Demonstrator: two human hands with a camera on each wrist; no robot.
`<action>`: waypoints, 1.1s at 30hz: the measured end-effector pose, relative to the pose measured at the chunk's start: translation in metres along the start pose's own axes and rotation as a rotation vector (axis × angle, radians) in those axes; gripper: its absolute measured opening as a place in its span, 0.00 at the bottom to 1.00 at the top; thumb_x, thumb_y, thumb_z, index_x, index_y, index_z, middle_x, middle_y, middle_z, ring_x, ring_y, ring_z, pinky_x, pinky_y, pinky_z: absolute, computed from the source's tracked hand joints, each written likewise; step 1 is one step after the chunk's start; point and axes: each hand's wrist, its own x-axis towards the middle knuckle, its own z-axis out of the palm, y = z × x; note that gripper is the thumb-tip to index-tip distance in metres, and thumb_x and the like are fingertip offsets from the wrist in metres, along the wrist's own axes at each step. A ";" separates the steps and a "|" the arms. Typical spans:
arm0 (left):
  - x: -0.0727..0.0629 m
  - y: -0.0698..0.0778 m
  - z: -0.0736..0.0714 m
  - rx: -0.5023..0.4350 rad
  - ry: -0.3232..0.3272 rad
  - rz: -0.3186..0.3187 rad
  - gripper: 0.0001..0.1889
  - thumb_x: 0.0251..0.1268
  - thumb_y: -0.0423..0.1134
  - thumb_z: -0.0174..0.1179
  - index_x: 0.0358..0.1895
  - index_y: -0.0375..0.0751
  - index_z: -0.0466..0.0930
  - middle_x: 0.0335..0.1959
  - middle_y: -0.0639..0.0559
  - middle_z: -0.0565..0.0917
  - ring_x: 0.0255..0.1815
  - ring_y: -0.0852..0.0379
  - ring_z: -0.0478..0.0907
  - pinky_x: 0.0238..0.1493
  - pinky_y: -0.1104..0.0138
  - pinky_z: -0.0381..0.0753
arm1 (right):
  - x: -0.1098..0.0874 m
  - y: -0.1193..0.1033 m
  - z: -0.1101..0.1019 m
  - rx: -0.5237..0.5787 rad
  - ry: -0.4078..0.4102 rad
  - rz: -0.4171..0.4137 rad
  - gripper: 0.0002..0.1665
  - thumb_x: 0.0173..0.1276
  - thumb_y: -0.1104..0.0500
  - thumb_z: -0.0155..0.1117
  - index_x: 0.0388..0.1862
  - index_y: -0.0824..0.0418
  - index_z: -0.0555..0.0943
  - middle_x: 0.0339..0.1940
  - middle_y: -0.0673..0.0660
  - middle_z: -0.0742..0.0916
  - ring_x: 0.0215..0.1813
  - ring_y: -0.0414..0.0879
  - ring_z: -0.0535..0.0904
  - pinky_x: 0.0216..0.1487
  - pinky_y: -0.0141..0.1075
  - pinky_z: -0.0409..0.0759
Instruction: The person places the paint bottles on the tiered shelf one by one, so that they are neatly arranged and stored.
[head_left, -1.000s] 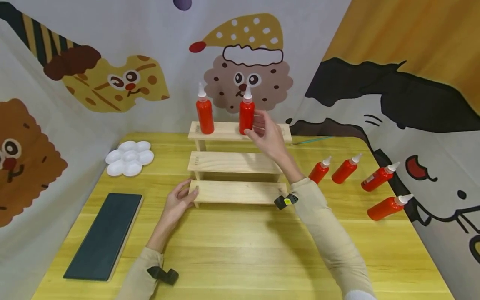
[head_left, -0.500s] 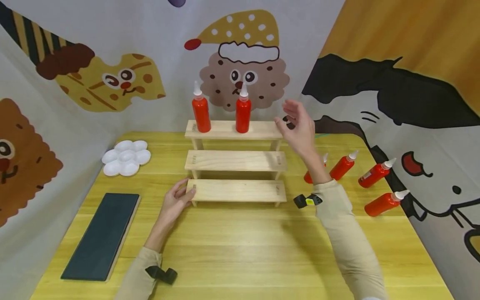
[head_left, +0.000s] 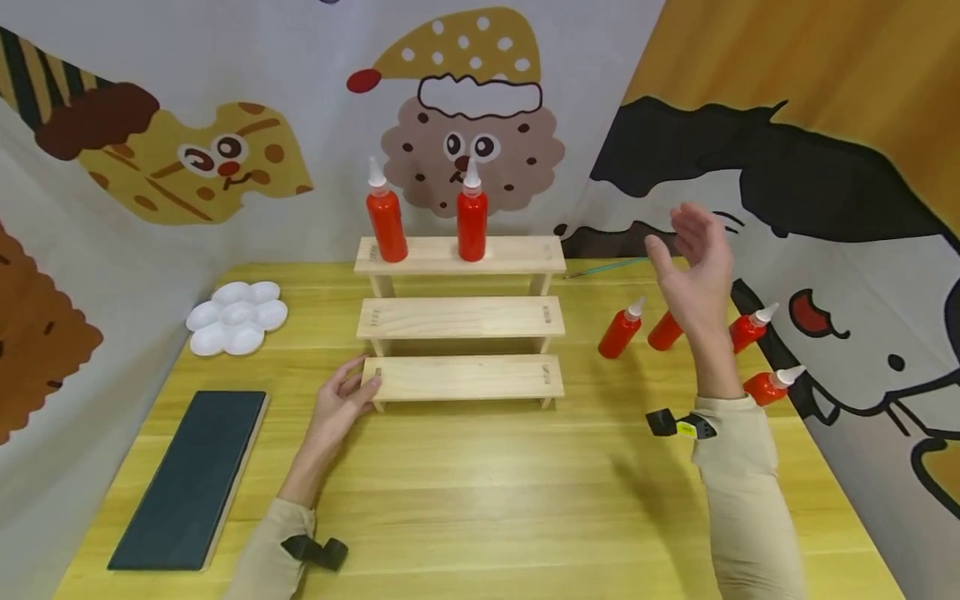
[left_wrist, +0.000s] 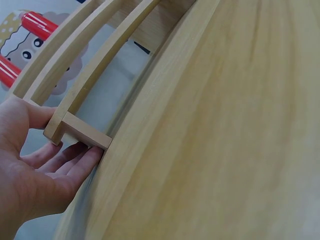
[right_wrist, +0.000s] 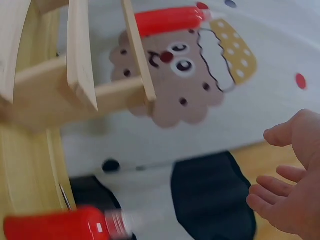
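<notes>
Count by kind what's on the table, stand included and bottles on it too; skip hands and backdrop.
Red bottles: 6
Three-tier wooden stand: 1
White flower-shaped palette: 1
Dark flat board: 1
Thin teal stick, perhaps a brush: 1
Total: 10

Head view faces forward and down over the table [head_left: 480,500]; closer, tilted wrist views (one from each side) both show the wooden rack [head_left: 461,317]

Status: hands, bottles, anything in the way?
Left hand grips wooden rack at bottom step. Right hand empty. Two bottles on top step, four bottles on table. Right hand and forearm partly hide three, head view.
</notes>
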 end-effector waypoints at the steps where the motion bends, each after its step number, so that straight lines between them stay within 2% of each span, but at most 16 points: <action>1: -0.001 0.001 0.000 -0.001 0.000 -0.001 0.35 0.77 0.47 0.58 0.81 0.48 0.55 0.77 0.31 0.63 0.72 0.37 0.70 0.66 0.53 0.79 | -0.002 0.002 -0.007 -0.012 0.023 0.015 0.32 0.72 0.56 0.66 0.73 0.56 0.69 0.70 0.55 0.78 0.72 0.43 0.73 0.76 0.35 0.69; 6: -0.001 0.003 0.000 -0.007 0.004 -0.002 0.34 0.77 0.45 0.57 0.81 0.47 0.55 0.77 0.31 0.63 0.72 0.37 0.70 0.66 0.53 0.79 | -0.018 0.010 -0.040 -0.072 0.141 0.063 0.31 0.72 0.57 0.66 0.72 0.53 0.70 0.70 0.53 0.78 0.72 0.41 0.73 0.77 0.34 0.68; 11: -0.001 0.004 0.000 0.000 0.013 -0.003 0.33 0.77 0.45 0.57 0.80 0.47 0.57 0.76 0.32 0.66 0.70 0.38 0.72 0.64 0.56 0.81 | -0.040 0.021 -0.069 -0.117 0.237 0.104 0.31 0.72 0.58 0.66 0.72 0.51 0.69 0.70 0.51 0.78 0.73 0.41 0.71 0.78 0.32 0.66; 14: -0.001 0.005 0.001 -0.004 0.011 -0.003 0.33 0.77 0.44 0.58 0.80 0.47 0.57 0.76 0.31 0.65 0.70 0.38 0.72 0.65 0.54 0.81 | -0.054 0.028 -0.085 -0.136 0.294 0.133 0.32 0.72 0.58 0.66 0.72 0.51 0.69 0.70 0.49 0.77 0.73 0.40 0.71 0.78 0.31 0.65; 22: -0.002 0.004 0.000 -0.017 -0.004 0.004 0.34 0.77 0.45 0.57 0.81 0.47 0.56 0.77 0.30 0.61 0.73 0.36 0.69 0.68 0.50 0.78 | -0.088 0.046 -0.109 -0.258 0.409 0.236 0.34 0.73 0.56 0.64 0.75 0.51 0.66 0.74 0.49 0.73 0.76 0.39 0.65 0.80 0.29 0.58; 27: -0.001 0.004 0.000 -0.015 0.000 0.005 0.34 0.77 0.45 0.57 0.80 0.47 0.56 0.76 0.31 0.64 0.71 0.37 0.71 0.67 0.51 0.78 | -0.099 0.071 -0.119 -0.254 0.409 0.388 0.39 0.72 0.52 0.64 0.78 0.48 0.59 0.78 0.49 0.68 0.80 0.40 0.60 0.82 0.29 0.53; 33: -0.001 0.004 0.001 -0.017 0.006 0.004 0.33 0.77 0.45 0.58 0.80 0.47 0.57 0.76 0.32 0.65 0.70 0.37 0.72 0.67 0.52 0.79 | -0.112 0.108 -0.125 -0.179 0.306 0.630 0.47 0.70 0.50 0.67 0.81 0.41 0.52 0.82 0.48 0.62 0.83 0.42 0.54 0.84 0.35 0.52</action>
